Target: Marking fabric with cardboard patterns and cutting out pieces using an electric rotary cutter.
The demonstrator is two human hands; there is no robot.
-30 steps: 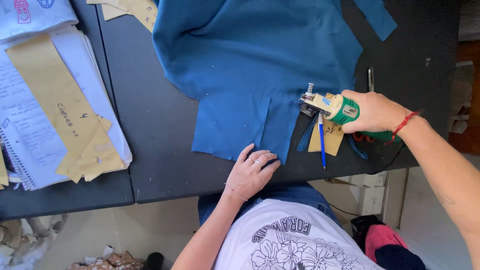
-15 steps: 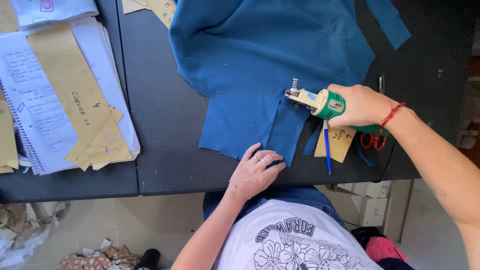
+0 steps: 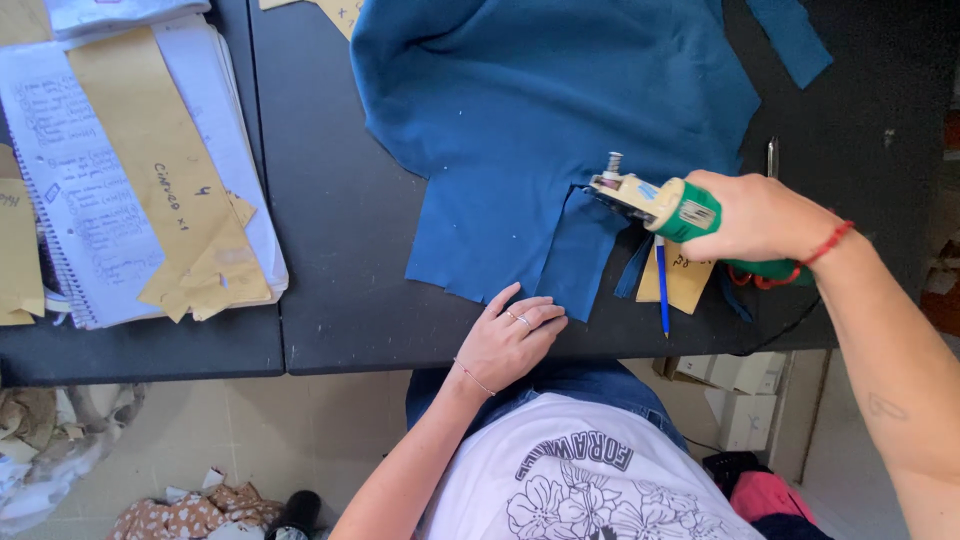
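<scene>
Two hands are seen: a green electric cutter (image 3: 660,203) is gripped tight by the right hand (image 3: 760,215), while blue cloth (image 3: 540,130) is touched by the open, flat left hand (image 3: 512,340).

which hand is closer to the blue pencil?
Right. The right hand grips the cutter directly above the pencil; the left hand rests at the fabric edge, farther to its left.
</scene>
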